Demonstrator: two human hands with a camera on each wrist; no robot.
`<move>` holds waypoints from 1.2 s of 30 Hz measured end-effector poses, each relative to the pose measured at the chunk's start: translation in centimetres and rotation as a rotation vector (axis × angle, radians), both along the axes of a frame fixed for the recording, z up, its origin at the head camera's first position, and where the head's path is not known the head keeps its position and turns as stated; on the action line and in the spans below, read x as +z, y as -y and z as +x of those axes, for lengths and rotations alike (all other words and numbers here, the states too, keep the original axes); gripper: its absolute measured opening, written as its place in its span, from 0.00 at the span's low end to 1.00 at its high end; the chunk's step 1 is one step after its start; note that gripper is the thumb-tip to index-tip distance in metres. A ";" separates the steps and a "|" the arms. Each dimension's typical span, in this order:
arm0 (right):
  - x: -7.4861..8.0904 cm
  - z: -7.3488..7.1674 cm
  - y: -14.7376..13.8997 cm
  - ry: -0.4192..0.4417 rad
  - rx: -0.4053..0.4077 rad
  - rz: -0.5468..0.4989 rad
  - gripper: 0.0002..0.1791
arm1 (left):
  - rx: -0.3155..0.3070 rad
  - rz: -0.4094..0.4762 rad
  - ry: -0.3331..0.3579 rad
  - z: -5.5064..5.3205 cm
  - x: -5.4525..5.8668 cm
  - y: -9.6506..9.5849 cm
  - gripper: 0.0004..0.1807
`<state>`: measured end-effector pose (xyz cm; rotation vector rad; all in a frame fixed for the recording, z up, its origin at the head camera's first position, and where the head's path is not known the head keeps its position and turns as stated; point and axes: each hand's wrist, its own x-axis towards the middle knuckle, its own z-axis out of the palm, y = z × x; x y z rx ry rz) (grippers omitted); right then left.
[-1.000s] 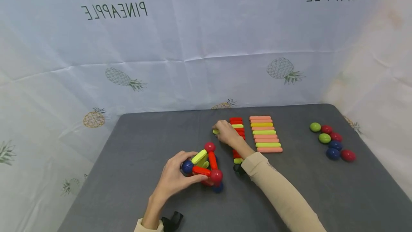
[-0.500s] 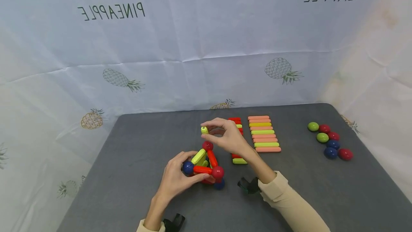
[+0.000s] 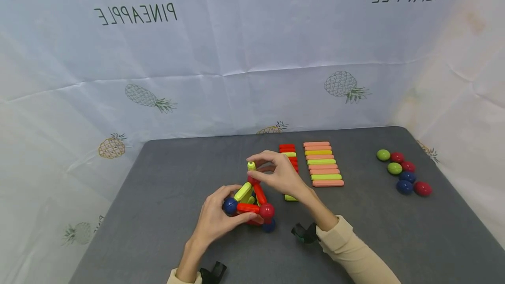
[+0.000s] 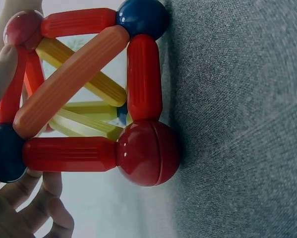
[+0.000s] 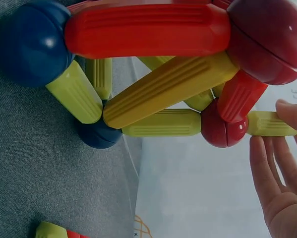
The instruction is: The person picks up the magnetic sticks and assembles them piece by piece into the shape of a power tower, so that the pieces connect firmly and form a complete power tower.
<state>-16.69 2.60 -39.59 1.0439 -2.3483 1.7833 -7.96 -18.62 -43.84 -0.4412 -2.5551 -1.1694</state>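
A box-like frame of coloured rods and balls stands on the grey table, with a red rod (image 3: 248, 208) and blue ball (image 3: 230, 205) on its near left side. My left hand (image 3: 215, 216) grips that side, thumb along the front and fingers behind. My right hand (image 3: 278, 172) pinches a yellow-green rod (image 5: 272, 123) between thumb and fingers. In the right wrist view that rod stands end-on against the red ball (image 5: 223, 124) at a far top corner. An orange rod (image 4: 71, 82) crosses one face diagonally in the left wrist view.
Right of the frame lie a column of red and yellow-green rods (image 3: 287, 146) and a column of pink and yellow rods (image 3: 323, 171). Several loose balls (image 3: 404, 187) sit at the table's right. A pineapple-print cloth (image 3: 236, 100) hangs behind the table (image 3: 177, 165).
My right hand has lifted the yellow-green rod from beside the red column, brought it left and lowered it onto the frame's far red ball. My left hand has kept its grip.
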 end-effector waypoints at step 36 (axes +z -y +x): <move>-3.4 2.0 -6.7 -0.212 -0.154 0.458 0.09 | 0.030 -0.004 0.046 0.0 0.1 0.0 0.34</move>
